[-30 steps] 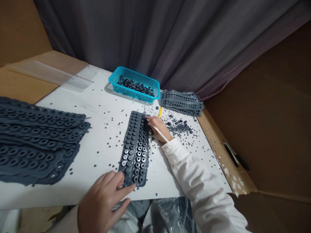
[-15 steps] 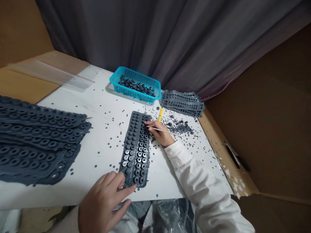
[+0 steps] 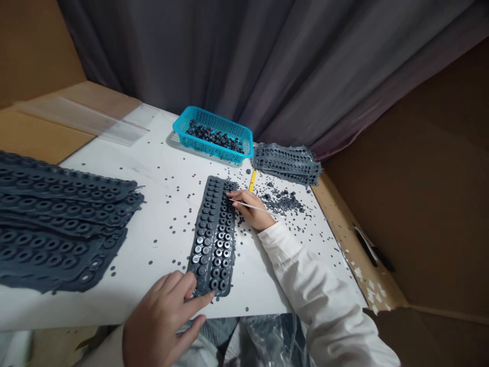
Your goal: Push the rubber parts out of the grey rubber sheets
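Note:
A dark grey rubber sheet [image 3: 212, 219] with rows of round moulded pieces lies lengthwise on the white table. My left hand [image 3: 164, 316] rests at its near end, fingers apart, the index fingertip on the sheet's lower edge. Pinched in my right hand [image 3: 254, 210] is a thin, light-coloured stick-like tool [image 3: 254, 206]. That hand is at the right rows near the sheet's far end; my fingers hide the tool's tip. Just beyond it lies a yellow strip [image 3: 252, 180]. Small dark discs and loose bits [image 3: 284, 202] are scattered to the right.
A blue basket [image 3: 214, 149] of dark round pieces stands at the back. Stacked moulded sheets [image 3: 57, 219] lie at left, punched sheets [image 3: 286, 162] at back right. Cardboard walls [image 3: 428, 178] and a grey curtain [image 3: 229, 56] enclose the white table [image 3: 133, 285].
Both hands and the sheet stay nearly in place. The view has shifted very slightly.

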Tool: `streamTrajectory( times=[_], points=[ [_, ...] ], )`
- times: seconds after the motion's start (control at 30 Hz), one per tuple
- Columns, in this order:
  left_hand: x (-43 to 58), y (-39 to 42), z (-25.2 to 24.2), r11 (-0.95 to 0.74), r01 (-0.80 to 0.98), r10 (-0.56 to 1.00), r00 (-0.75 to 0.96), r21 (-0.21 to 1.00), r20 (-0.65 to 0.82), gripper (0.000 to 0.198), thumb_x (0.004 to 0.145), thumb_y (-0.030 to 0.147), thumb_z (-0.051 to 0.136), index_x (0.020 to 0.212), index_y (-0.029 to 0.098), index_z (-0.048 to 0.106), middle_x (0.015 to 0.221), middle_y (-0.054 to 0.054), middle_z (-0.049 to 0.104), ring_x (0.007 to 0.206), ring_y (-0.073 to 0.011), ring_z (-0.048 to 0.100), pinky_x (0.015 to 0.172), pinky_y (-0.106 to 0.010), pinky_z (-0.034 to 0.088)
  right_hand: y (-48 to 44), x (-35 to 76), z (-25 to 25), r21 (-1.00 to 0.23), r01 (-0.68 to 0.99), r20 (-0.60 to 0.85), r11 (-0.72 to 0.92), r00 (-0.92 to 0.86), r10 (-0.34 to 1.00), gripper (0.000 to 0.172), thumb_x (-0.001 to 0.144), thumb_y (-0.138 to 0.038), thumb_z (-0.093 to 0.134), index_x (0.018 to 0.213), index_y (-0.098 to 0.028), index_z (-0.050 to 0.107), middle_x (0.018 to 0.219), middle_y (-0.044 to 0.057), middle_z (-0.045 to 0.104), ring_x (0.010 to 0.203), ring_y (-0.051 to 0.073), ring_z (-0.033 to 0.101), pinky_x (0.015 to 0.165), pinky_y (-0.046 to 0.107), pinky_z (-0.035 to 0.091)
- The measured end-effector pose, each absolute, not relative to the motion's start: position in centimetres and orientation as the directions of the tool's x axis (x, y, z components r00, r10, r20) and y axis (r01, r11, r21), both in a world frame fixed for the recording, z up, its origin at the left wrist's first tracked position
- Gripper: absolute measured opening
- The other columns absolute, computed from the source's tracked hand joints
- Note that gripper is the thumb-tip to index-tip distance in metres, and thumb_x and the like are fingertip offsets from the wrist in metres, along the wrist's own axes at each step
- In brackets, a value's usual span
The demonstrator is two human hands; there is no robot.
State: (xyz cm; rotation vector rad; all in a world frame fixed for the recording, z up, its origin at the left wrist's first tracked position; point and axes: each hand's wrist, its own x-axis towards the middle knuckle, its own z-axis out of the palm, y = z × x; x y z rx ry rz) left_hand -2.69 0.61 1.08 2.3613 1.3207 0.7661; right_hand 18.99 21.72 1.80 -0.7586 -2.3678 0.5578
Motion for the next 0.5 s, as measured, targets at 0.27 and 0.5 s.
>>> streamTrajectory(
  times=[0.27, 0.5],
  points=[
    [-2.86, 0.59, 1.0, -0.54, 0.675, 0.841, 0.446, 0.503, 0.305, 0.034, 0.077, 0.012, 0.056, 0.108, 0.027, 0.06, 0.083, -0.003, 0.048, 0.077, -0.0203, 0.047, 0.064, -0.031, 0.036, 21.8, 18.92, 1.7, -0.489, 0.408, 0.361, 0.77, -0.709, 0.605, 0.016, 0.092, -0.032, 0.044, 0.09, -0.022, 0.055, 0.108, 0.01, 0.065, 0.104, 0.021, 0.058, 0.089, 0.041, 0.048],
    [-2.69, 0.65, 1.33, -0.539, 0.678, 0.842, 0.432, 0.5, 0.322, 0.031, 0.079, 0.012, 0.052, 0.105, 0.026, 0.061, 0.083, -0.004, 0.049, 0.077, -0.0198, 0.048, 0.064, -0.03, 0.037, 22.07, 18.63, 1.43, -0.311, 0.455, 0.369, 0.835, -0.752, 0.547, 0.019, 0.094, -0.028, 0.04, 0.094, -0.021, 0.058, 0.11, 0.011, 0.064, 0.103, 0.021, 0.056, 0.089, 0.04, 0.048]
  ],
)
